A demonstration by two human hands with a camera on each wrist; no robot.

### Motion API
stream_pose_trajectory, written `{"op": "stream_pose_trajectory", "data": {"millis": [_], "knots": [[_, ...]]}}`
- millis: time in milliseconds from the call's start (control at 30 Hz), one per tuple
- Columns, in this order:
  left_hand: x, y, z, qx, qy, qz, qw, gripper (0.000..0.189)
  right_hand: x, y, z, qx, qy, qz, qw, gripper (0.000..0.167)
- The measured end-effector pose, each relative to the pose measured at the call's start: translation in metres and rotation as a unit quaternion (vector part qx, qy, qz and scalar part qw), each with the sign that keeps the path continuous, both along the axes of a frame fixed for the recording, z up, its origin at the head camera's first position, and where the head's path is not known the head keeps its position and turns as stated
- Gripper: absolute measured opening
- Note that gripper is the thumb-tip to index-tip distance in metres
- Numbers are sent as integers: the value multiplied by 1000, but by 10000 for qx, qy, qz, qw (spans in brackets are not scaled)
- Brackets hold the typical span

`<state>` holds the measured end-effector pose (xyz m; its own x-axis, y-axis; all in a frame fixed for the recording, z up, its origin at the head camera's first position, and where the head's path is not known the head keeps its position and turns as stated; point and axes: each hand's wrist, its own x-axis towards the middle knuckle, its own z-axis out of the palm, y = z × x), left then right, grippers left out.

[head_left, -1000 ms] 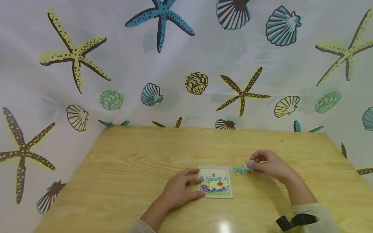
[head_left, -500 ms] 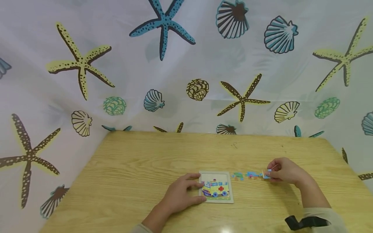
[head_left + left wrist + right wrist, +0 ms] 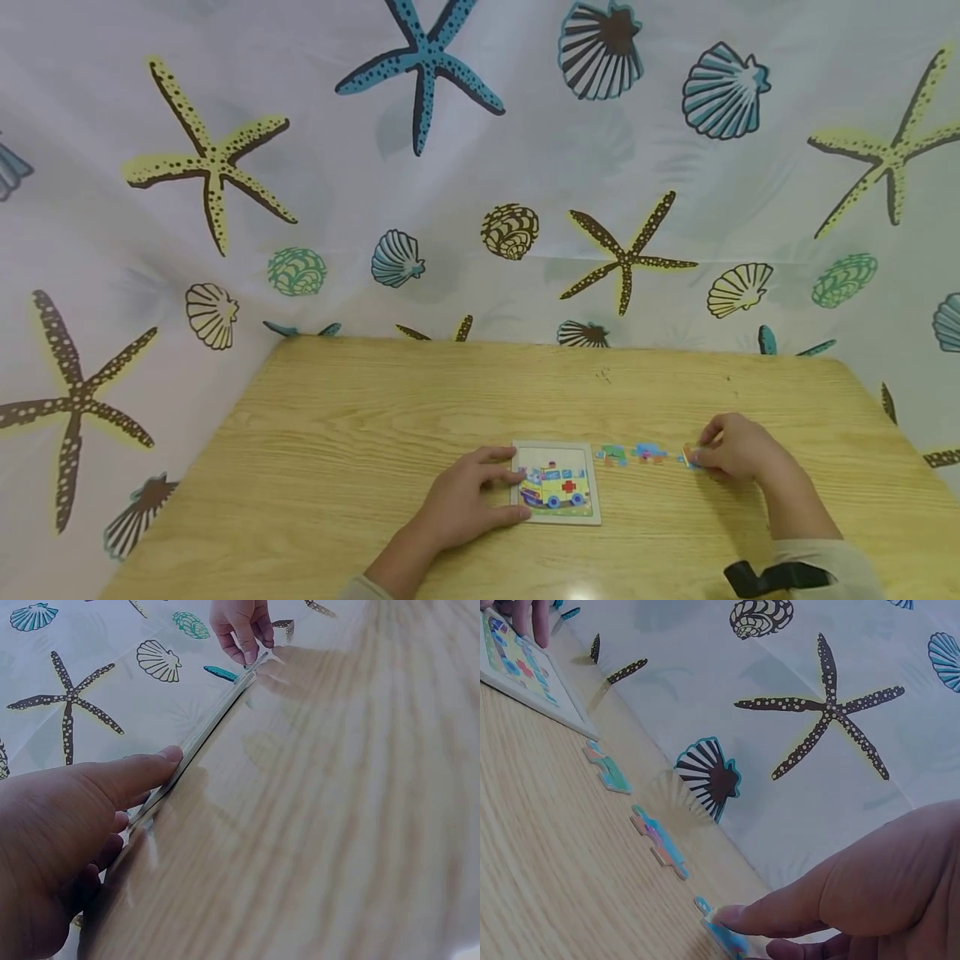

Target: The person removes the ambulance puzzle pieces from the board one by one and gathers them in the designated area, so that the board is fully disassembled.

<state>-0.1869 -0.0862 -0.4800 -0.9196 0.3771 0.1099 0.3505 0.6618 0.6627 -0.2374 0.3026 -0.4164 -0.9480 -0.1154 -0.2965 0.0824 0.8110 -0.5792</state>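
A jigsaw tray (image 3: 557,518) with a pale rim lies on the table, an ambulance picture (image 3: 553,487) filling its lower part and its upper part bare. My left hand (image 3: 468,498) rests at the tray's left rim, thumb and fingertips touching it. To the right of the tray, a green-and-orange puzzle piece (image 3: 612,455) and a blue-and-pink puzzle piece (image 3: 648,453) lie flat. Farther right, my right hand (image 3: 738,450) pinches another puzzle piece (image 3: 724,930) at table level. In the right wrist view its thumb lies over that piece and hides part of it.
The wooden table (image 3: 375,400) runs back to a white cloth (image 3: 450,175) printed with starfish and shells. Cloth also hangs at both sides. A black strap (image 3: 780,577) is round the right sleeve.
My right hand has carried its puzzle piece rightwards from beside the others and lowered it to the table. The blue-and-pink piece has come into sight. My left hand stays on the tray.
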Motion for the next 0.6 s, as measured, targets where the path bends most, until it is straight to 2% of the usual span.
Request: {"op": "stream_pose_trajectory", "data": {"millis": [133, 267, 333, 467, 600], "knots": [[0, -1, 1, 51, -10, 4, 10000, 51, -2, -6, 7, -181, 19, 167, 9997, 55], [-1, -3, 1, 5, 32, 30, 10000, 51, -2, -21, 11, -919, -20, 367, 9951, 63], [-1, -3, 1, -48, 23, 22, 10000, 51, 2, -30, 12, -1402, -99, 419, 9892, 63], [2, -2, -1, -84, -10, 2, 10000, 49, 13, -50, 11, -2266, -321, 662, 9712, 58], [1, -2, -1, -133, 100, 18, 9999, 41, 22, -73, 6, -2731, -553, 1114, 9539, 53]]}}
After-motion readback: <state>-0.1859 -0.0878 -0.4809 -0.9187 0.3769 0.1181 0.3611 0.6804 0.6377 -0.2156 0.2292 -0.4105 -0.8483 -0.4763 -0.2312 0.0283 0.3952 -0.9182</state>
